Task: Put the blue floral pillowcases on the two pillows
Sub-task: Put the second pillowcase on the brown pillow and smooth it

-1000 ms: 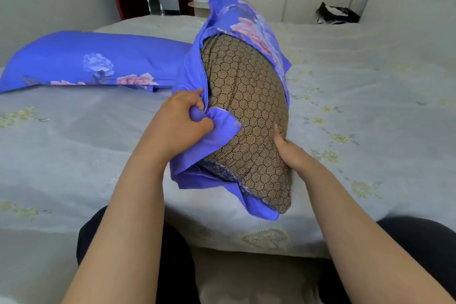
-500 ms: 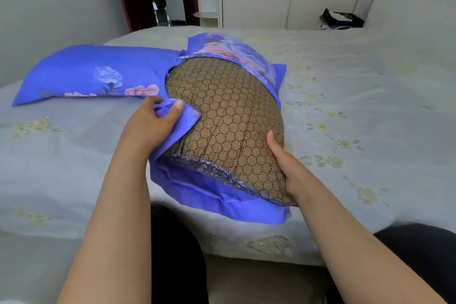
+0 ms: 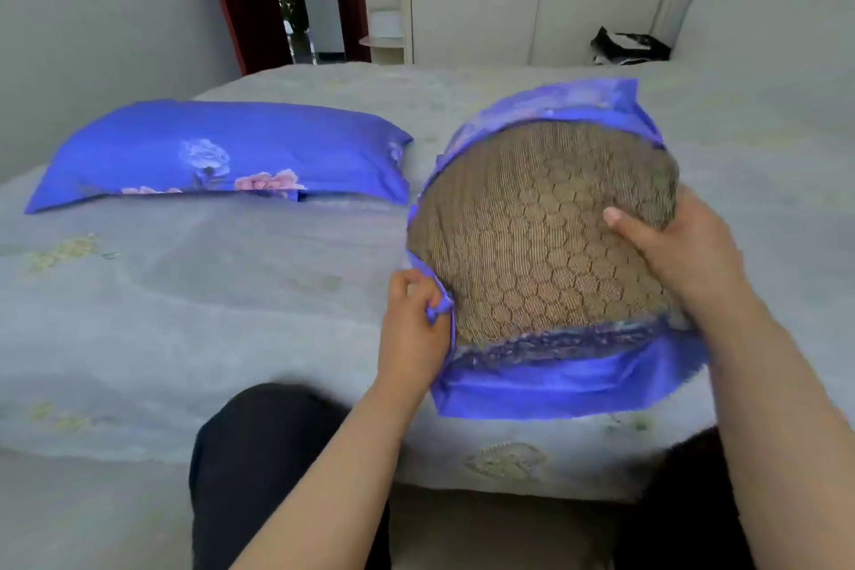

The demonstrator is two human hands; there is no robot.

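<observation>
On the near right of the bed (image 3: 231, 292), the left hand (image 3: 412, 329) pinches the blue pillowcase (image 3: 546, 389) edge, while the right hand (image 3: 684, 259) grips the half-covered brown pillow (image 3: 532, 236). The finished pillow (image 3: 222, 153) lies far left.

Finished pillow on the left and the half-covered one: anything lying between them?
Head view: only bare bedsheet separates the finished pillow from the half-covered pillow.

A broad stretch of bare bed (image 3: 208, 292) lies open between the dressed pillow (image 3: 222, 153) at the far left and the half-covered brown pillow (image 3: 532, 245) on the right. A narrow gap separates the two pillows. Behind them the bed is open up to a black bag (image 3: 624, 45).
</observation>
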